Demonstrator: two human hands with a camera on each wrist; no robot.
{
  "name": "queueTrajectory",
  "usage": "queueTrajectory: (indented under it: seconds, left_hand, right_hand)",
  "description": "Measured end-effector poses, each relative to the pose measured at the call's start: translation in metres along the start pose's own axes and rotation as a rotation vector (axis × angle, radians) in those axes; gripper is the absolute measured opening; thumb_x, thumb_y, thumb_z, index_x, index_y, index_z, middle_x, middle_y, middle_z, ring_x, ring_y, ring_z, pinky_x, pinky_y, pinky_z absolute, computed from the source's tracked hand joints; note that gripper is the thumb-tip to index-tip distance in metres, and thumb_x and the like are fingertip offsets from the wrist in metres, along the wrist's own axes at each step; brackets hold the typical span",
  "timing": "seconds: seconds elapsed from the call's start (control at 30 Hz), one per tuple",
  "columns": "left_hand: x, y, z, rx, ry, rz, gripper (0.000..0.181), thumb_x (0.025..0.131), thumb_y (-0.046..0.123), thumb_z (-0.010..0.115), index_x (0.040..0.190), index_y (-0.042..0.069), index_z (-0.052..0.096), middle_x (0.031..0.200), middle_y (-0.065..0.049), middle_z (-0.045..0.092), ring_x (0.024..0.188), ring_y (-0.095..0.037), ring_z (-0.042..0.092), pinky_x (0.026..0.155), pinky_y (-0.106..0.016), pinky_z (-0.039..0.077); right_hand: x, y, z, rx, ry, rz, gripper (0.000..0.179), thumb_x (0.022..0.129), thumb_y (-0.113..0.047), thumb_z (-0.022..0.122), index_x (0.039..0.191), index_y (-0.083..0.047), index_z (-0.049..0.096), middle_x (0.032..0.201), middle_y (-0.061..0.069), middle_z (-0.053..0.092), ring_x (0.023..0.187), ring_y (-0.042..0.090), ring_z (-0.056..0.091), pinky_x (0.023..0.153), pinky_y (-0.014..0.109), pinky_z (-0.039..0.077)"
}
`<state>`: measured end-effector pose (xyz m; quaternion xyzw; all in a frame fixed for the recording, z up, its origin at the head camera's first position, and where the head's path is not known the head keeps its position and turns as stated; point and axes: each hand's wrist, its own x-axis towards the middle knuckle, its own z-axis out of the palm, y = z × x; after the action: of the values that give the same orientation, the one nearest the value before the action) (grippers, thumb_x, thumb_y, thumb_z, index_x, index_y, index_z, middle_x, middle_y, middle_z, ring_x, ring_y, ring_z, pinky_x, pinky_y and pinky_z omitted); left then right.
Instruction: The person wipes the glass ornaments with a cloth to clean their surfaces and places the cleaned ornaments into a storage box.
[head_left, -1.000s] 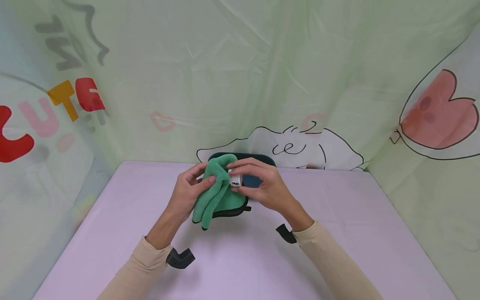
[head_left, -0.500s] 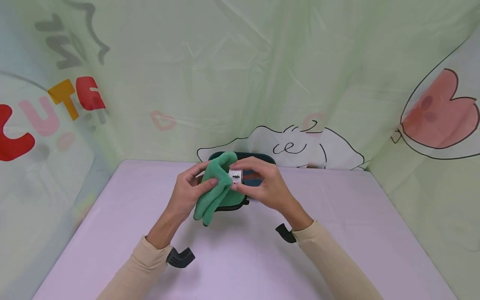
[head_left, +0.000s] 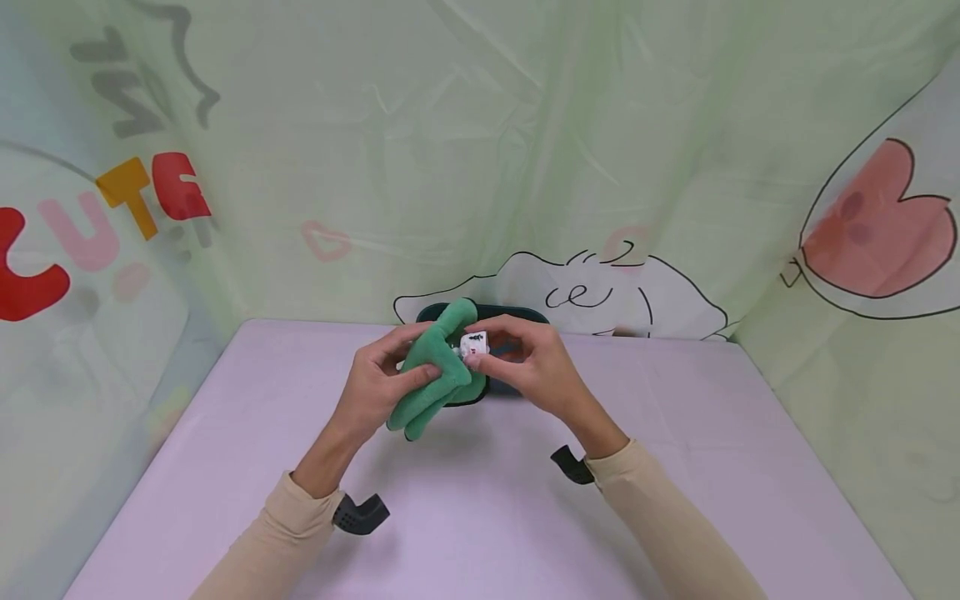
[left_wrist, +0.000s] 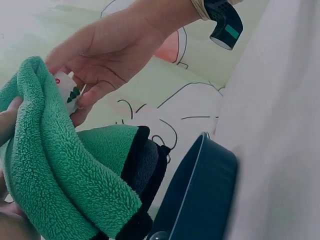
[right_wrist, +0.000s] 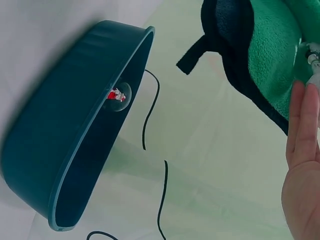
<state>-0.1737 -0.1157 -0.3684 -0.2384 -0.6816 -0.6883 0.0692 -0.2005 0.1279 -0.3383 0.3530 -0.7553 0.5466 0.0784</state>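
Observation:
My left hand (head_left: 373,377) grips a fluffy green cloth (head_left: 450,375) with dark edging, bunched and folded over its fingers. With its thumb and fingers, my right hand (head_left: 538,360) pinches the white base of a small snow globe (head_left: 475,343). Green and red decoration shows on that base (left_wrist: 70,92) in the left wrist view. The globe's clear dome (right_wrist: 309,50) lies against the cloth, partly covered, with a small figure inside. Both hands are raised in front of a dark blue basin (right_wrist: 55,115).
Inside the basin sits another small snow globe (right_wrist: 118,96) with a red and white figure. The basin stands at the back of the lilac table (head_left: 480,517), close to the printed curtain (head_left: 360,167). A cloth loop (right_wrist: 191,56) hangs from the dark edging.
The snow globe's base has turned and tilted in my right fingers. The cloth's lower edge has risen and its folds have closed in around the dome. My arms have stayed nearly still.

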Motion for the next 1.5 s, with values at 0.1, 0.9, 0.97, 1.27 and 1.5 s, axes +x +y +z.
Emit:
queueTrajectory:
  seconds: [0.1, 0.9, 0.97, 1.27, 1.5]
  left_hand:
    - [0.0000, 0.0001, -0.0002, 0.012, -0.013, 0.028, 0.051, 0.088, 0.002, 0.078, 0.136, 0.009, 0.064, 0.122, -0.004, 0.069, 0.111, -0.022, 0.066, 0.085, -0.032, 0.058]
    - [0.0011, -0.0008, -0.0002, -0.082, 0.052, -0.099, 0.052, 0.092, 0.004, 0.074, 0.141, 0.005, 0.057, 0.136, -0.015, 0.059, 0.111, -0.022, 0.068, 0.089, -0.030, 0.058]
    - [0.0011, -0.0008, -0.0005, -0.096, 0.058, -0.125, 0.052, 0.093, 0.005, 0.074, 0.142, 0.005, 0.056, 0.136, -0.016, 0.059, 0.111, -0.022, 0.069, 0.090, -0.029, 0.058]
    - [0.0018, -0.0028, -0.0008, -0.187, 0.043, -0.148, 0.050, 0.095, 0.013, 0.073, 0.140, 0.000, 0.055, 0.131, -0.015, 0.061, 0.107, -0.018, 0.069, 0.089, -0.028, 0.058]
    - [0.0013, -0.0057, 0.0005, -0.195, 0.044, -0.155, 0.053, 0.094, 0.019, 0.075, 0.139, 0.000, 0.056, 0.133, -0.015, 0.060, 0.111, -0.018, 0.068, 0.090, -0.028, 0.058]
  right_hand:
    - [0.0006, 0.0003, -0.0001, 0.001, 0.003, 0.031, 0.027, 0.089, -0.013, 0.080, 0.115, -0.014, 0.074, 0.095, 0.003, 0.070, 0.084, 0.020, 0.065, 0.075, 0.039, 0.062]
    - [0.0018, 0.0019, 0.0024, 0.075, -0.042, -0.166, 0.051, 0.079, 0.006, 0.083, 0.127, -0.005, 0.067, 0.127, 0.008, 0.066, 0.120, 0.024, 0.061, 0.096, 0.037, 0.056]
    - [0.0019, 0.0020, 0.0022, 0.067, -0.050, -0.189, 0.051, 0.078, 0.007, 0.083, 0.125, -0.005, 0.066, 0.128, 0.010, 0.065, 0.122, 0.025, 0.061, 0.098, 0.037, 0.055]
    - [0.0028, 0.0022, -0.0008, 0.091, -0.094, -0.270, 0.046, 0.076, 0.015, 0.081, 0.116, -0.004, 0.068, 0.131, 0.015, 0.058, 0.126, 0.030, 0.056, 0.103, 0.039, 0.051]
    - [0.0034, 0.0021, -0.0048, 0.056, -0.092, -0.222, 0.057, 0.080, 0.011, 0.080, 0.132, -0.005, 0.062, 0.134, 0.010, 0.060, 0.126, 0.026, 0.057, 0.096, 0.041, 0.056]
